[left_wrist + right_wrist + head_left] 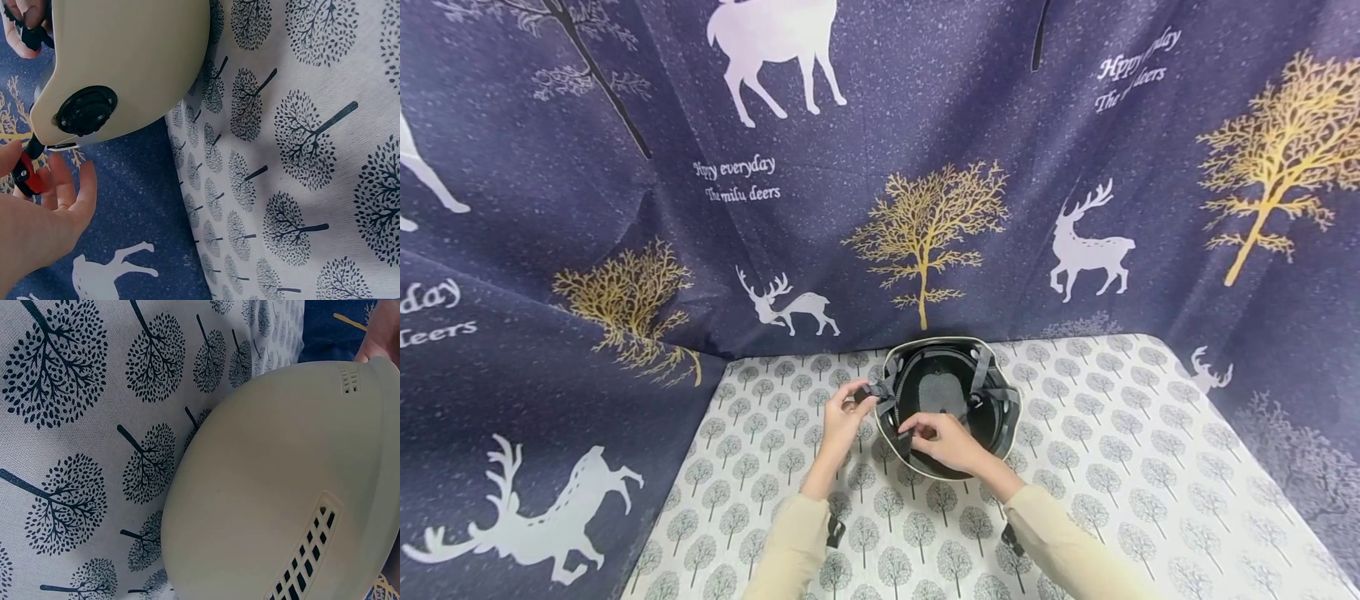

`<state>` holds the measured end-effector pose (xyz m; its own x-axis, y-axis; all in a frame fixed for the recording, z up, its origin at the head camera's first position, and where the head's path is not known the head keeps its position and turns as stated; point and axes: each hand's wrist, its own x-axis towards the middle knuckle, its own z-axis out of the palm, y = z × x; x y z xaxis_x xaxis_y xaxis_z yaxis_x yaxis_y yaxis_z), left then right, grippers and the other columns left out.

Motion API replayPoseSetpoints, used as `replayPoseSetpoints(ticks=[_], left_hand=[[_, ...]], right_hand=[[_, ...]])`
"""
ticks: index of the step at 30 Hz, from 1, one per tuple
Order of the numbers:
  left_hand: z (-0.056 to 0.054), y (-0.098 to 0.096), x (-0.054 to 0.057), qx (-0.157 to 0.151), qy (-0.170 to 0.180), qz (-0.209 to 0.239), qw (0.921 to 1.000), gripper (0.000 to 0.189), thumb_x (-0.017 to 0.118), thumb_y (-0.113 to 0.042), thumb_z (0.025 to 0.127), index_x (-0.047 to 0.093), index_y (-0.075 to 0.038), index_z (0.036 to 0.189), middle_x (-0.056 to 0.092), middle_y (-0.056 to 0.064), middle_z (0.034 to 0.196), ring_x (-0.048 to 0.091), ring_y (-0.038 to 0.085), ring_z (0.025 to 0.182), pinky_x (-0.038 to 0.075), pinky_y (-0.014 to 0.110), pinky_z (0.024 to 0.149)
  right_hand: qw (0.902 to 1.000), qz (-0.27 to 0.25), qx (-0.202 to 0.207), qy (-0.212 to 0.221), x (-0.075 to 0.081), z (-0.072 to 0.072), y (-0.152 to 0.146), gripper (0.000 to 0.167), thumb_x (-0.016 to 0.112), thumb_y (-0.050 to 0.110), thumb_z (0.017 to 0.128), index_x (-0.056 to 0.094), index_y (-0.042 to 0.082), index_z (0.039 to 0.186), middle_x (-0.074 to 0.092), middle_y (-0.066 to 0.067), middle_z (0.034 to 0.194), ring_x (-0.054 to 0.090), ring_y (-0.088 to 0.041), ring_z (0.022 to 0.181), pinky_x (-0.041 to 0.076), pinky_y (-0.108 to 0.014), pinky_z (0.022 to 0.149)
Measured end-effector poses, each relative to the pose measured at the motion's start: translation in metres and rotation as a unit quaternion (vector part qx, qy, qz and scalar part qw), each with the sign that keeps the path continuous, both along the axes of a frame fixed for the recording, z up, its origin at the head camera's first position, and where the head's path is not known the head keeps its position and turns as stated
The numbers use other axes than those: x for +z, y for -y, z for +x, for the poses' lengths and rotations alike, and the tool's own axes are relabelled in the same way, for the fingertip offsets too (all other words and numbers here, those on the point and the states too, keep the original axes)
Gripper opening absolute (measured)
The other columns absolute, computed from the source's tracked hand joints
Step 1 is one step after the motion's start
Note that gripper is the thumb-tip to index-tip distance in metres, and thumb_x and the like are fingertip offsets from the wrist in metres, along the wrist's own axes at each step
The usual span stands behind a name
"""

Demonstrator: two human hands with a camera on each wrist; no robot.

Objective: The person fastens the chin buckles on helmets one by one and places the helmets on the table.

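A cream helmet (940, 392) lies upside down on the table, its black lining and grey straps facing up. In the left wrist view, its shell (137, 56) carries a round black knob (86, 110). At the helmet's left rim my left hand (842, 421) pinches a black strap buckle (871, 392); a red part (37, 181) of it shows in the left wrist view. My right hand (947, 442) reaches over the near rim and pinches a black strap piece (906, 437). The right wrist view shows mostly the shell with its vent grille (306, 556).
A white cloth with a tree print (1075, 500) covers the table. Behind and to the left hangs a dark blue curtain (850, 242) with deer and trees, close to the helmet's far rim. Black wrist devices (835, 531) sit at both cream sleeves (797, 542).
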<state>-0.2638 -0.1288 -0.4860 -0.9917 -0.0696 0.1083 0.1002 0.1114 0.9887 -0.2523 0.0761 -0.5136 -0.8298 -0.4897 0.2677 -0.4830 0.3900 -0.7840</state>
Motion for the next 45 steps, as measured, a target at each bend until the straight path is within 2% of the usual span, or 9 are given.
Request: replayPoseSetpoints(ticks=[4,15,22,26,29,34,40,45], left_hand=[[0.009,-0.003,0.020,0.000,0.006,-0.001,1.0000,0.035,0.067,0.001,0.087,0.061,0.006,0.121,0.058,0.027,0.119,0.054,0.008,0.080,0.045,0.015,0.064],[0.012,-0.006,0.024,-0.001,-0.030,-0.019,0.9994,0.034,0.068,0.001,0.087,0.062,0.007,0.120,0.059,0.025,0.113,0.056,0.004,0.076,0.046,0.014,0.064],[0.013,-0.011,0.031,0.002,-0.070,0.010,0.9975,0.036,0.068,0.007,0.083,0.060,0.011,0.118,0.057,0.025,0.113,0.052,0.004,0.074,0.047,0.009,0.067],[0.014,-0.013,0.036,-0.001,-0.066,0.024,0.9975,0.038,0.068,0.009,0.082,0.058,0.012,0.119,0.057,0.024,0.112,0.053,0.004,0.076,0.049,0.010,0.069],[0.013,-0.014,0.039,-0.001,-0.060,0.016,0.9981,0.037,0.070,0.008,0.082,0.057,0.012,0.117,0.058,0.018,0.106,0.054,0.003,0.077,0.050,0.011,0.072],[0.013,-0.016,0.043,-0.007,-0.067,-0.005,0.9977,0.035,0.070,0.006,0.082,0.059,0.011,0.115,0.057,0.011,0.097,0.053,0.002,0.078,0.050,0.011,0.075],[0.010,-0.020,0.051,-0.013,-0.094,-0.022,0.9952,0.033,0.069,0.007,0.083,0.061,0.012,0.114,0.056,0.017,0.097,0.055,0.005,0.081,0.052,0.010,0.077],[0.009,-0.024,0.057,-0.014,-0.104,-0.019,0.9943,0.034,0.070,0.009,0.081,0.062,0.015,0.113,0.055,0.020,0.095,0.054,0.010,0.083,0.051,0.010,0.079]], right_hand=[[0.9995,-0.011,-0.024,-0.014,0.001,0.000,0.001,0.019,0.065,0.005,0.084,0.072,0.011,0.100,0.066,0.002,0.076,0.058,0.003,0.070,0.051,-0.017,0.068],[0.9914,-0.067,-0.082,-0.078,0.004,-0.002,-0.001,0.019,0.070,-0.002,0.079,0.073,0.007,0.095,0.067,-0.001,0.074,0.062,-0.004,0.069,0.054,-0.022,0.065],[0.9836,-0.081,-0.125,-0.101,0.013,-0.002,-0.001,0.019,0.074,-0.002,0.078,0.074,0.009,0.093,0.069,-0.003,0.082,0.065,-0.011,0.072,0.059,-0.031,0.067],[0.9817,-0.087,-0.135,-0.103,0.019,-0.004,-0.002,0.016,0.075,0.000,0.079,0.074,0.008,0.093,0.069,-0.005,0.082,0.066,-0.012,0.071,0.058,-0.031,0.065],[0.9812,-0.092,-0.137,-0.099,0.024,-0.006,-0.004,0.017,0.074,-0.002,0.079,0.074,0.007,0.093,0.069,-0.006,0.082,0.067,-0.011,0.072,0.058,-0.029,0.065],[0.9805,-0.102,-0.141,-0.093,0.034,-0.012,-0.010,0.020,0.070,-0.005,0.078,0.074,0.006,0.094,0.070,-0.007,0.086,0.067,-0.013,0.075,0.058,-0.025,0.068],[0.9802,-0.103,-0.149,-0.081,0.048,-0.020,-0.019,0.021,0.069,-0.005,0.081,0.073,0.007,0.097,0.071,-0.009,0.092,0.068,-0.016,0.079,0.058,-0.025,0.072],[0.9802,-0.102,-0.154,-0.071,0.056,-0.026,-0.024,0.019,0.070,-0.002,0.083,0.073,0.007,0.099,0.072,-0.010,0.096,0.069,-0.011,0.080,0.055,-0.020,0.074]])
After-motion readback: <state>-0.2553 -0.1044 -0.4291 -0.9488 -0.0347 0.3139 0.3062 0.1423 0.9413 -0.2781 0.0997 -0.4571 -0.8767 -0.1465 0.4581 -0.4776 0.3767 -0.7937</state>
